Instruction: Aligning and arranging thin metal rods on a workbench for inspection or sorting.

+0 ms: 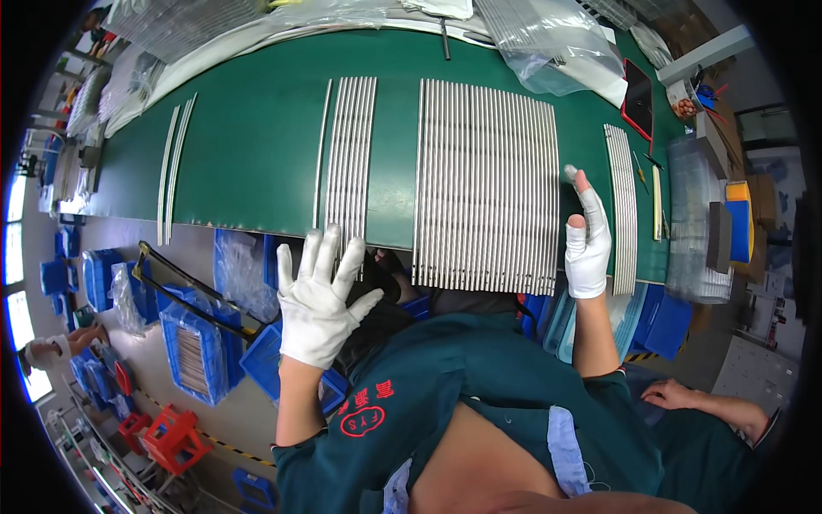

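Observation:
Thin silvery metal rods lie in side-by-side rows on a green tabletop (248,154). The widest row (486,184) is in the middle, its near ends reaching past the table's front edge. My left hand (318,300), in a white glove, has its fingers spread over the near ends of a narrower row (351,146); whether it touches them I cannot tell. A single rod (322,154) lies just left of that row. My right hand (589,253), gloved with bare thumb and index tips, is open between the wide row and another narrow row (622,206). A few rods (176,171) lie far left.
A red-edged phone (637,103) and clear plastic bags (552,43) lie along the back. Clear plastic packaging (695,214) stands at the right end. Blue crates (199,355) and a red stool (174,439) are on the floor at left. Another person's hand (672,396) shows at lower right.

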`<state>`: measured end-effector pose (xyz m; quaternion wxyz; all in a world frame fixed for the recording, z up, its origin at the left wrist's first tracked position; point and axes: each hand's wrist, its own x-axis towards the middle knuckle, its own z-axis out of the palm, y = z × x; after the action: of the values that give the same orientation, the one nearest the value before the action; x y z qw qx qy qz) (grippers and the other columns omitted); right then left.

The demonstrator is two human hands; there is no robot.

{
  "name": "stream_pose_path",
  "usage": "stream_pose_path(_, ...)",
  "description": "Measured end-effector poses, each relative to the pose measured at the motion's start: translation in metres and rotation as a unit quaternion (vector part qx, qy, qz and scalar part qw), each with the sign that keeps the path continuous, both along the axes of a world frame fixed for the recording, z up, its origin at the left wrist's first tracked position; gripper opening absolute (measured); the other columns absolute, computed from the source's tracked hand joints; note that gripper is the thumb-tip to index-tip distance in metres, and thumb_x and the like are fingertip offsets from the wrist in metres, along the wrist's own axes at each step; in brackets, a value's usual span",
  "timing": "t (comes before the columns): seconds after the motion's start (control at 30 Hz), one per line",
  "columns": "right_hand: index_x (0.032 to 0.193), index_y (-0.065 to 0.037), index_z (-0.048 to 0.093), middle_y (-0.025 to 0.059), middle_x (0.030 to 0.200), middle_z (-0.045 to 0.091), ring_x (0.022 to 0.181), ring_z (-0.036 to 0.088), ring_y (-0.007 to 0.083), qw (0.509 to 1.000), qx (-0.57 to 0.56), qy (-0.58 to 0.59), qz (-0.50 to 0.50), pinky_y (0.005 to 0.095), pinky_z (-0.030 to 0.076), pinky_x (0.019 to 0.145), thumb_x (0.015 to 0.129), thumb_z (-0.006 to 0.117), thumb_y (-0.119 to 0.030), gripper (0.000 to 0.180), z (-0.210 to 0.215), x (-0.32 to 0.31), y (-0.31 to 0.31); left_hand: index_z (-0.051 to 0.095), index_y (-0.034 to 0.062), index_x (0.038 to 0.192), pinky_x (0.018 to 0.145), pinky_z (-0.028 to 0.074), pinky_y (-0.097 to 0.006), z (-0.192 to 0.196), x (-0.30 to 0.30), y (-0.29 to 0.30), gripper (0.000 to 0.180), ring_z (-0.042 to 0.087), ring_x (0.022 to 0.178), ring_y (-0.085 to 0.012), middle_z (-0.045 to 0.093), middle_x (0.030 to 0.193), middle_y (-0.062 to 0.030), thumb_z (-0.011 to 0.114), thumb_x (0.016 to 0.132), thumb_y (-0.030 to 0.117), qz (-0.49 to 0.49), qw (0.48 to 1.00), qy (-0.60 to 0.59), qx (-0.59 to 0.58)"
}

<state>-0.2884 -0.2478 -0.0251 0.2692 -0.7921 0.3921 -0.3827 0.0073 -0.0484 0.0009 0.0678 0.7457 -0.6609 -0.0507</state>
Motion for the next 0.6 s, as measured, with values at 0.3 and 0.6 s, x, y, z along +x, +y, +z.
stream_pose_path(0.3,0.133,-0.002,0.054,0.0198,0.132,0.057,0.124,0.053,0.0384,0.981,-0.094,0.171,0.02,0.043,0.04,0.105,0.093,0.058,-0.04,0.055,0.003,0.016,-0.01,0.05,0.0163,0.137,0.109,0.029,-0.059,0.007,-0.043,-0.052,0.07,0.043,0.131,-0.0302,0.049,0.14,-0.0114,0.071,0.078,0.047,-0.164,0.981,0.092,-0.036)
stream_pose_path(0.6,0.147,-0.004,0.038,0.0173,0.151,0.04,0.142,0.03,0.0377,0.885,-0.202,0.381,0.174,0.0502,0.015,0.119,0.099,0.042,-0.043,0.062,-0.004,0.005,-0.026,0.055,0.0269,0.136,0.111,0.021,-0.062,-0.041,-0.052,-0.056,0.07,0.042,0.134,-0.0281,0.049,0.143,-0.0082,0.072,0.071,0.05,-0.194,0.964,0.088,-0.162)
